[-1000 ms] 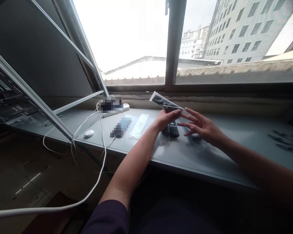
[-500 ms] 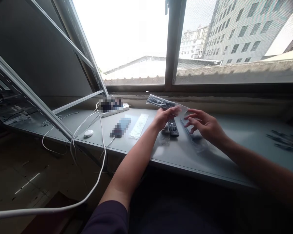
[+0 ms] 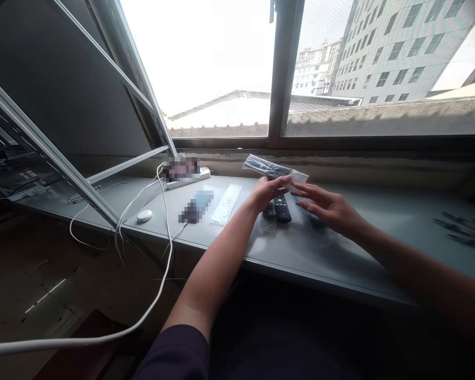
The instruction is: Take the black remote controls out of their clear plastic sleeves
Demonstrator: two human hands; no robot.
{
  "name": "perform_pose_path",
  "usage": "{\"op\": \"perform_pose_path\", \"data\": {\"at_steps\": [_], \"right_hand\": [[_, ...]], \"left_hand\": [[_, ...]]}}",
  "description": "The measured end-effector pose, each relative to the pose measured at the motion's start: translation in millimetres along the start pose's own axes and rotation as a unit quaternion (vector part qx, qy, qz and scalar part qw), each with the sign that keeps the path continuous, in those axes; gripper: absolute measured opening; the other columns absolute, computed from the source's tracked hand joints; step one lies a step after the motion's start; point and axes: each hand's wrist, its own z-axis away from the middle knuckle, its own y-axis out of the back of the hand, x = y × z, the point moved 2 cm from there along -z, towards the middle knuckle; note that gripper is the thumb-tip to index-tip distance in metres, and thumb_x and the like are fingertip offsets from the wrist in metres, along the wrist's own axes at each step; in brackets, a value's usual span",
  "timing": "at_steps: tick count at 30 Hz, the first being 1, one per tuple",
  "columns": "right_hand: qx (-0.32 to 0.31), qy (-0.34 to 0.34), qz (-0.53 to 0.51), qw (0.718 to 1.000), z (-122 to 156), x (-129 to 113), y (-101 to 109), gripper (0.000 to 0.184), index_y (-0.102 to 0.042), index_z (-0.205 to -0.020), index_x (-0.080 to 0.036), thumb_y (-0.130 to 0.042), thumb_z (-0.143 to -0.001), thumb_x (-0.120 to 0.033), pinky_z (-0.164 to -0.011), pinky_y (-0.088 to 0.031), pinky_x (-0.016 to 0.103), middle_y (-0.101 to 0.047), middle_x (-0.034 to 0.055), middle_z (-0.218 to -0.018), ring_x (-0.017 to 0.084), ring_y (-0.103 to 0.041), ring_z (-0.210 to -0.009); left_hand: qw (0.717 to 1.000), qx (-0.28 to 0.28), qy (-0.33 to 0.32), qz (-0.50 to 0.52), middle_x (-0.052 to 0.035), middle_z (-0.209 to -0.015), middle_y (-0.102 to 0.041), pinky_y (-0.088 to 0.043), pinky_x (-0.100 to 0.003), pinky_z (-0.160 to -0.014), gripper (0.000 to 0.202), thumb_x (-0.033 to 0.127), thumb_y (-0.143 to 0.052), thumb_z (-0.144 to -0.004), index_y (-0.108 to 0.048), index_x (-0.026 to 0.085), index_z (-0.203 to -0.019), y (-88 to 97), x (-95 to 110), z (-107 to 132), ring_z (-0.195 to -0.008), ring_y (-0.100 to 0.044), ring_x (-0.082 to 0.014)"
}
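Note:
My left hand [image 3: 269, 190] is closed on a clear plastic bag [image 3: 267, 167] with a long dark thing inside that looks like a remote control. The bag is held above the table, tilted down to the right. My right hand [image 3: 326, 205] has its fingers stretched out at the bag's right end; whether they press on it I cannot tell. A black remote control [image 3: 282, 209] lies on the table under my hands, its far end hidden. Left of it is a small clear packet [image 3: 267, 226]. Behind my right hand, more clear plastic with something dark is partly covered.
A flat clear-and-white plastic sleeve [image 3: 226, 205] and a blurred-out phone-like device [image 3: 197, 206] lie to the left. Further left are a white round object [image 3: 144, 216], a power strip [image 3: 206, 173], white cables and a metal frame [image 3: 103, 206]. Dark items [image 3: 463, 230] lie far right.
My right hand has moved a little left and its fingers have straightened, meeting the bag's right end. The bag in my left hand has shifted slightly right.

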Motion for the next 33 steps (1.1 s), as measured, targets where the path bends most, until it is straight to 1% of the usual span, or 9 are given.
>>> {"op": "perform_pose_path", "data": {"at_steps": [5,9,13,17,21,24,28,30,33], "right_hand": [[0.027,-0.011,0.037,0.999,0,-1,5,0.062,-0.084,-0.151,-0.034,-0.094,-0.096,-0.06,-0.126,-0.061,0.061,-0.085,0.0092,-0.148,0.041,-0.077,-0.145],[0.038,-0.028,0.048,0.998,2,-2,8,0.058,-0.087,-0.147,-0.034,-0.095,-0.096,-0.06,-0.123,-0.063,0.062,-0.088,0.0091,-0.141,0.041,-0.081,-0.136],[0.042,-0.029,0.051,0.997,3,-4,8,0.054,-0.088,-0.145,-0.036,-0.094,-0.097,-0.059,-0.123,-0.063,0.064,-0.088,0.008,-0.141,0.041,-0.082,-0.136],[0.033,-0.013,0.037,0.999,3,-4,5,0.056,-0.088,-0.144,-0.034,-0.096,-0.094,-0.058,-0.126,-0.061,0.063,-0.086,0.0084,-0.146,0.04,-0.08,-0.14],[0.03,-0.006,0.032,0.999,2,-1,5,0.055,-0.088,-0.142,-0.033,-0.096,-0.093,-0.057,-0.126,-0.062,0.062,-0.087,0.0088,-0.144,0.041,-0.078,-0.143],[0.036,-0.01,0.037,0.999,2,0,6,0.043,-0.091,-0.135,-0.035,-0.093,-0.096,-0.053,-0.124,-0.063,0.063,-0.087,0.0068,-0.142,0.04,-0.081,-0.136],[0.091,0.004,0.036,0.995,1,-1,9,0.015,-0.095,-0.106,-0.035,-0.085,-0.1,-0.044,-0.119,-0.066,0.062,-0.085,0.0046,-0.142,0.037,-0.082,-0.125],[0.121,0.001,0.019,0.992,1,-1,11,0.013,-0.093,-0.099,-0.033,-0.081,-0.101,-0.039,-0.117,-0.067,0.062,-0.086,0.006,-0.134,0.038,-0.08,-0.126],[0.153,-0.018,0.0,0.988,-2,3,11,0.015,-0.091,-0.102,-0.034,-0.077,-0.105,-0.036,-0.115,-0.067,0.063,-0.086,0.0071,-0.124,0.037,-0.081,-0.122]], "left_hand": [[0.999,0.022,0.044,0.007,-0.0118,-0.112,-0.088,-0.062,-0.035,-0.11,0.031,0.033,-0.103,-0.087,-0.087,0.017,-0.109,2.6,5,-2,-0.108,-0.084,-0.0223],[0.989,0.107,0.065,0.076,-0.0054,-0.094,-0.082,-0.062,-0.023,-0.085,0.022,0.04,-0.087,-0.103,-0.083,0.018,-0.1,8.2,8,-7,-0.083,-0.076,-0.0138],[0.966,0.195,0.048,0.164,-0.0064,-0.09,-0.079,-0.063,-0.025,-0.081,0.027,0.037,-0.069,-0.114,-0.077,0.018,-0.097,17.7,10,-12,-0.079,-0.073,-0.0151],[0.952,0.24,0.043,0.187,-0.0088,-0.099,-0.08,-0.063,-0.026,-0.078,0.02,0.031,-0.065,-0.115,-0.073,0.017,-0.102,23.0,11,-14,-0.079,-0.071,-0.015],[0.935,0.292,0.042,0.199,-0.0029,-0.091,-0.071,-0.06,-0.022,-0.072,0.015,0.026,-0.069,-0.112,-0.067,0.02,-0.099,24.2,12,-12,-0.073,-0.063,-0.0123],[0.932,0.3,0.048,0.2,-0.0005,-0.086,-0.065,-0.057,-0.02,-0.07,0.015,0.024,-0.07,-0.112,-0.066,0.021,-0.097,24.0,13,-11,-0.071,-0.062,-0.0117],[0.934,0.299,0.054,0.187,-0.0008,-0.086,-0.068,-0.057,-0.022,-0.073,0.015,0.025,-0.072,-0.111,-0.069,0.02,-0.097,25.6,12,-13,-0.072,-0.064,-0.0116],[0.937,0.3,0.042,0.174,0.0001,-0.086,-0.068,-0.057,-0.022,-0.074,0.011,0.022,-0.075,-0.107,-0.07,0.019,-0.098,27.2,10,-15,-0.071,-0.064,-0.0112],[0.949,0.267,0.016,0.165,-0.0003,-0.084,-0.068,-0.056,-0.023,-0.073,0.011,0.014,-0.077,-0.103,-0.07,0.018,-0.097,27.6,4,-19,-0.07,-0.065,-0.0119]]}}
